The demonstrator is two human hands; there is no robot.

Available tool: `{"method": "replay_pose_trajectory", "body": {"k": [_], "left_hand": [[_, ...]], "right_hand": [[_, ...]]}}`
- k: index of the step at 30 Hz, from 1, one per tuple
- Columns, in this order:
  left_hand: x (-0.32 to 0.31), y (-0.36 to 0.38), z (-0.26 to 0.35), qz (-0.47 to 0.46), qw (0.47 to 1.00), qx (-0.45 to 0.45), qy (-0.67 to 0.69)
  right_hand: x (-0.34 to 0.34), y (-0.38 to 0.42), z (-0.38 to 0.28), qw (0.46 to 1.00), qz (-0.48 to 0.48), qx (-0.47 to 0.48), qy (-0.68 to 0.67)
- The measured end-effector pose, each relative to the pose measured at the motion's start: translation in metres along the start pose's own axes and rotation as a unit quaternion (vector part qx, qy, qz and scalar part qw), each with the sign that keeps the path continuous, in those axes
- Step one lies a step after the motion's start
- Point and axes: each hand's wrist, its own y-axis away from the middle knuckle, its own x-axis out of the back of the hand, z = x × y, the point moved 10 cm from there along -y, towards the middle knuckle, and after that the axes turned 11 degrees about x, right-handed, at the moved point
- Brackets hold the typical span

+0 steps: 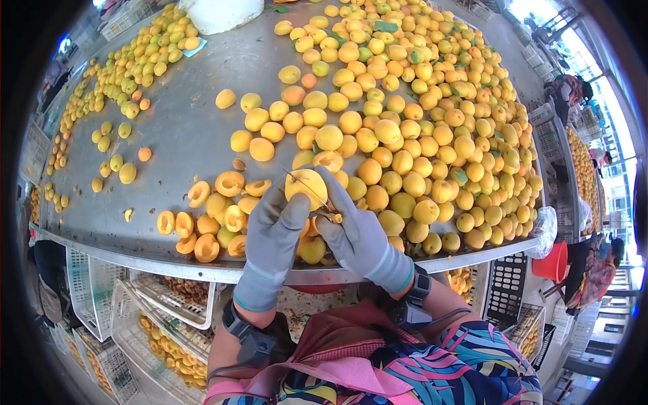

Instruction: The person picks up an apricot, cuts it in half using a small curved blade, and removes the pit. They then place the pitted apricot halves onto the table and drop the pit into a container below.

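My left hand [272,226], in a grey glove, is closed around a yellow apricot [314,181] above the table's front edge. Fingers of my right hand [356,233], gloved alike, grip a small knife [332,216] whose thin blade lies across the fruit. Just left of my hands rests a group of apricot halves [234,217], several with the hollow cut side up. Whole apricots [405,162] are heaped to the right and beyond my hands.
The metal table [192,121] carries another spread of apricots [121,81] at the far left. Below its edge stand white crates [94,283] and a black crate [507,287]. A red bucket [551,262] and a person [594,273] are at the right.
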Motion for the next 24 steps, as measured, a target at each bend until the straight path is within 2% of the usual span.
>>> {"method": "replay_pose_trajectory", "body": {"k": [4, 6, 8, 11, 13, 17, 19, 21, 24], "left_hand": [[-0.009, 0.001, -0.003, -0.046, 0.994, 0.013, 0.100], [-0.008, -0.001, -0.008, -0.045, 0.992, 0.023, 0.116], [-0.007, -0.002, -0.013, -0.044, 0.990, 0.033, 0.132], [-0.004, 0.001, -0.006, -0.001, 0.998, -0.018, 0.067], [-0.002, 0.009, 0.011, 0.075, 0.990, -0.064, -0.100], [0.000, 0.009, 0.011, 0.073, 0.988, -0.083, -0.111], [-0.005, 0.003, -0.001, -0.006, 0.997, -0.044, 0.063], [-0.012, 0.003, -0.003, 0.008, 0.996, -0.030, 0.089], [-0.013, 0.006, -0.008, 0.033, 0.994, -0.005, 0.105]], "right_hand": [[-0.001, -0.001, -0.003, 1.000, 0.017, 0.009, -0.010], [0.000, 0.001, -0.004, 0.998, 0.052, 0.021, -0.017], [0.000, 0.002, -0.002, 0.999, 0.046, 0.008, -0.023], [0.001, 0.002, -0.003, 0.999, 0.025, -0.027, -0.024], [0.000, 0.003, -0.001, 0.999, 0.010, -0.048, -0.019], [-0.001, 0.001, -0.007, 0.999, 0.045, 0.019, -0.023], [0.000, 0.001, -0.014, 0.996, 0.072, 0.052, -0.018], [-0.004, 0.004, -0.006, 0.994, 0.080, -0.003, -0.074], [-0.005, 0.006, -0.003, 0.995, 0.089, -0.016, -0.042]]}}
